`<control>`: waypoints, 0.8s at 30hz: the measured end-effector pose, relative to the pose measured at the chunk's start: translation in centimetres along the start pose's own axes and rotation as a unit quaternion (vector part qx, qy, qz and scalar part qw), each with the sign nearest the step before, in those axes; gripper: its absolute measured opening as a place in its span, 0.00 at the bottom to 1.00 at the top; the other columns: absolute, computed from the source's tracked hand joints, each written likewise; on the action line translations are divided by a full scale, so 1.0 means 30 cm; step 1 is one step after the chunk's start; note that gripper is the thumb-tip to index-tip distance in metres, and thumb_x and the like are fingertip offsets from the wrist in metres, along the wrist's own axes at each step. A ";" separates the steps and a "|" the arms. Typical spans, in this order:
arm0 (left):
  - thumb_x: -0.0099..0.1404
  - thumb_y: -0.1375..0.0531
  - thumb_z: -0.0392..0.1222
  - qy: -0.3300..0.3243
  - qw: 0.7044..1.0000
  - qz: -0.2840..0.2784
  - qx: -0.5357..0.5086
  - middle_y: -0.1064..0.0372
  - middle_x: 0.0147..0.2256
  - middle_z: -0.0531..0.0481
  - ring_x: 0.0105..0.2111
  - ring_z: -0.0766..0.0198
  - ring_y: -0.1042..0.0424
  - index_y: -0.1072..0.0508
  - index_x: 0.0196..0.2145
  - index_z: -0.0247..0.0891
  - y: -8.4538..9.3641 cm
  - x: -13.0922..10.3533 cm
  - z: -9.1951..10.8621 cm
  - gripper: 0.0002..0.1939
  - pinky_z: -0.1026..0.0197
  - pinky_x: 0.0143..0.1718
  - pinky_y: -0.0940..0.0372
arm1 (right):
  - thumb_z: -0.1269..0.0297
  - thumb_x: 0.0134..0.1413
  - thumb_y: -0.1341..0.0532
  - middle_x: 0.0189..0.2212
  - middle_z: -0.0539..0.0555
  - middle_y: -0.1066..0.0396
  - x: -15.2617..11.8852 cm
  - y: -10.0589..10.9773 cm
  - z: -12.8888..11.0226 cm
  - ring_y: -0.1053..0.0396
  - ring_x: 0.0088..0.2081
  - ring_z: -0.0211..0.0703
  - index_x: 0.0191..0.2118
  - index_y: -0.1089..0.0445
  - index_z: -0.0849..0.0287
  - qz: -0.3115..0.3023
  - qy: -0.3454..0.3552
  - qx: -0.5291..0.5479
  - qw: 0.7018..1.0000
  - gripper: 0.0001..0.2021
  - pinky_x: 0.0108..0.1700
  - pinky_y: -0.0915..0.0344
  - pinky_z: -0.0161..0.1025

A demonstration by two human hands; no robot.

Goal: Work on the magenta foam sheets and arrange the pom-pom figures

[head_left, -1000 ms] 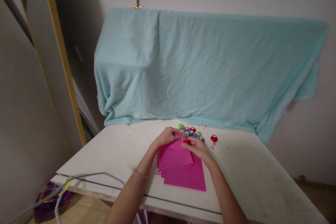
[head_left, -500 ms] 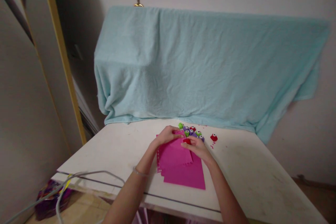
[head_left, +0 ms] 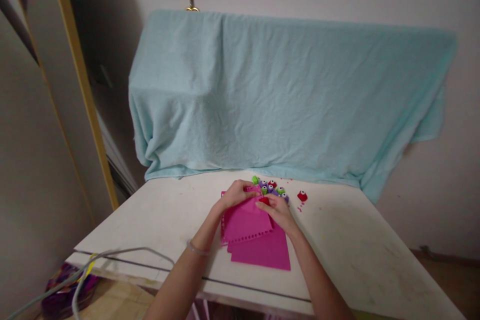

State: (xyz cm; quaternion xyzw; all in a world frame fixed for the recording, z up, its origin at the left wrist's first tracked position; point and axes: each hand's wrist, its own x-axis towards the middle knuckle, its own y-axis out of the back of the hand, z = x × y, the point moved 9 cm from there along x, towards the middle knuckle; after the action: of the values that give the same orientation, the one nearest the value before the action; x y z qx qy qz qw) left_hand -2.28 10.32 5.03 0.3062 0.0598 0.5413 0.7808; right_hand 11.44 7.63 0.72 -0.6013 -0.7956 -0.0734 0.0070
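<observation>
A pink sheet [head_left: 249, 217] with a row of holes along its lower edge is tilted up over other pink sheets [head_left: 262, 255] on the table. My left hand [head_left: 240, 194] pinches its top edge, fingers closed. My right hand [head_left: 278, 210] is closed around a small red craft punch [head_left: 264, 201] at the sheet's right side; the fingers partly hide the punch. Just beyond my hands, several small green, purple and red punches [head_left: 271, 188] with round white tops sit in a cluster. Another red punch [head_left: 302, 195] stands apart to the right.
Small pink scraps [head_left: 300, 207] lie by the lone red punch on the white table [head_left: 360, 250]. A light blue cloth [head_left: 285, 100] hangs behind the table. A grey cable [head_left: 127, 249] crosses the front left edge, above a purple bag [head_left: 67, 287].
The raised pink sheet has shifted in my hands, and its perforated lower edge now shows along its length. Both hands keep their grips. The whole view has moved slightly.
</observation>
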 end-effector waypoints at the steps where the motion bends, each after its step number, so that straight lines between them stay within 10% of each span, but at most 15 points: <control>1: 0.59 0.41 0.56 -0.001 1.000 0.001 0.000 0.42 0.23 0.56 0.24 0.70 0.47 0.25 0.29 0.32 0.001 0.000 -0.001 0.21 0.67 0.26 0.50 | 0.52 0.43 0.30 0.29 0.54 0.24 -0.001 0.000 0.000 0.28 0.30 0.45 0.37 0.26 0.61 0.011 0.000 -0.003 1.000 0.19 0.32 0.35 0.37; 24: 0.59 0.41 0.56 0.002 1.000 -0.002 -0.001 0.37 0.24 0.55 0.26 0.68 0.41 0.26 0.30 0.32 0.011 0.006 0.005 0.21 0.67 0.30 0.46 | 0.50 0.47 0.32 0.34 0.54 0.24 -0.006 0.010 -0.062 0.28 0.38 0.48 0.38 0.26 0.58 0.043 0.044 -0.015 0.998 0.18 0.41 0.34 0.40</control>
State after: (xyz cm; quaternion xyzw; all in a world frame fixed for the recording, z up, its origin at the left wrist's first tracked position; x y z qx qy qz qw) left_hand -2.40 10.49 5.36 0.3042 0.0619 0.5404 0.7820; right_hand 11.64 7.31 2.59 -0.6314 -0.7665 -0.1118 0.0364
